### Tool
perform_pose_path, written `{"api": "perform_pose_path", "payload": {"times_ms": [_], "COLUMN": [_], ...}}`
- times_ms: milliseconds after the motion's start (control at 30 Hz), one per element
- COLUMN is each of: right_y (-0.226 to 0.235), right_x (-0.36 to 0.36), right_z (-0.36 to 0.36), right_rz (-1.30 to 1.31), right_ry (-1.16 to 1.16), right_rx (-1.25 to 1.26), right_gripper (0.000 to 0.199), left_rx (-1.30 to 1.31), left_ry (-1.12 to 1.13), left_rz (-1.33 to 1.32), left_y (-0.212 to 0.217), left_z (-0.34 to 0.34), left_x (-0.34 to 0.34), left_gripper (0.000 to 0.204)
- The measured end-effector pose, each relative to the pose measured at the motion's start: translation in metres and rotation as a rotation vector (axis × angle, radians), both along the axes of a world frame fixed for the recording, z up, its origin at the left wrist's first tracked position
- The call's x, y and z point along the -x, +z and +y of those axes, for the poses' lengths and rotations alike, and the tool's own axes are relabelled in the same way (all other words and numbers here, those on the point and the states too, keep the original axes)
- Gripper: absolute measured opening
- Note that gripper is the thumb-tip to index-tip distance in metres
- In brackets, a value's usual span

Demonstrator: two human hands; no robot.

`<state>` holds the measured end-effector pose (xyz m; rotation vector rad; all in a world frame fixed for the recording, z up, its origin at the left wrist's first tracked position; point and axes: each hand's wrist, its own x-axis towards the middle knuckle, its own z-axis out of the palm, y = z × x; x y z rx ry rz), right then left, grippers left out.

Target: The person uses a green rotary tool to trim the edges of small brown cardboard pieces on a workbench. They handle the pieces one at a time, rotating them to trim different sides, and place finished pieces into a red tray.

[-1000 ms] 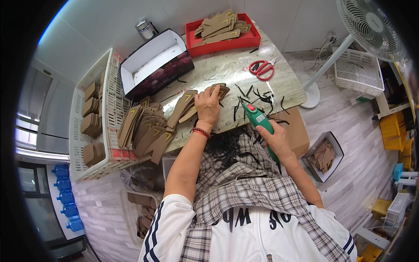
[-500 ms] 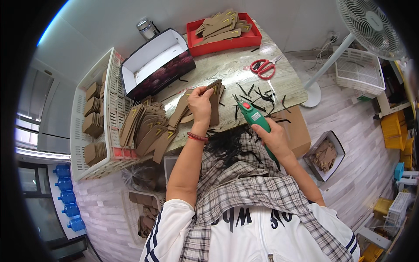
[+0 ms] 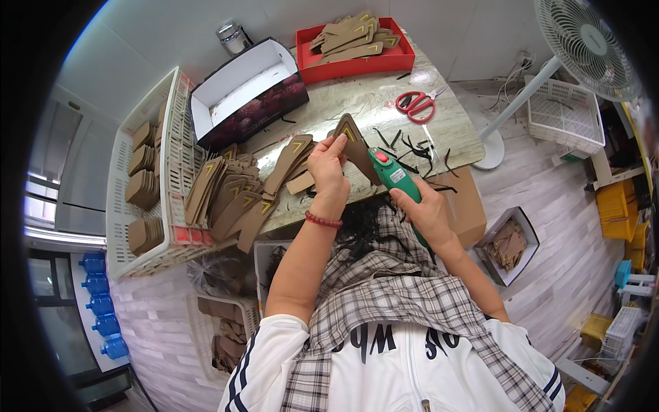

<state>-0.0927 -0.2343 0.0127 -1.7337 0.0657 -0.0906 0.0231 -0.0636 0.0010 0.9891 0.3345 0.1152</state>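
Holding a brown shaped piece (image 3: 351, 141) pinched upright in the left hand (image 3: 328, 165) above the table's (image 3: 384, 103) middle, steadiness is needed while the green handheld tool (image 3: 395, 180), gripped in the right hand (image 3: 427, 213), is applied along its right edge.

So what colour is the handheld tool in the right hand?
Green, with a red button, on the tool in the right hand; the head view shows it.

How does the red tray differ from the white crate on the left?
The red tray is shallow with solid walls; the white crate is deeper with slotted walls. The red tray's brown pieces lie loose; the white crate's brown stacks sit in rows. Both hold brown cut pieces.
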Motion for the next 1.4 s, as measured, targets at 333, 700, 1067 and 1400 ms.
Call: {"api": "perform_pose_path", "payload": {"times_ms": [333,700,1067,1400], "right_y": [0.0,0.009,0.012,0.013], "right_x": [0.002,0.0,0.005,0.002], "right_z": [0.0,-0.007,-0.024,-0.039], "right_rz": [-0.003,-0.045,0.035,-0.01], "right_ry": [-0.051,-0.064,-0.003,0.088], "right_rx": [-0.017,0.038,0.059,0.204], "right_gripper": [0.039,0.033,0.037,0.041], "left_rx": [-0.02,-0.119,-0.352,-0.571], "left_ry": [-0.149,-0.182,-0.22,-0.314], "left_rz": [0.045,-0.097,-0.274,-0.293], "left_y": [-0.012,-0.015,0.01,0.021], "left_z": [-0.009,-0.012,0.01,0.028], "left_x": [0.013,0.026,0.018,0.008], "left_gripper": [0.012,0.007,0.011,0.013]}}
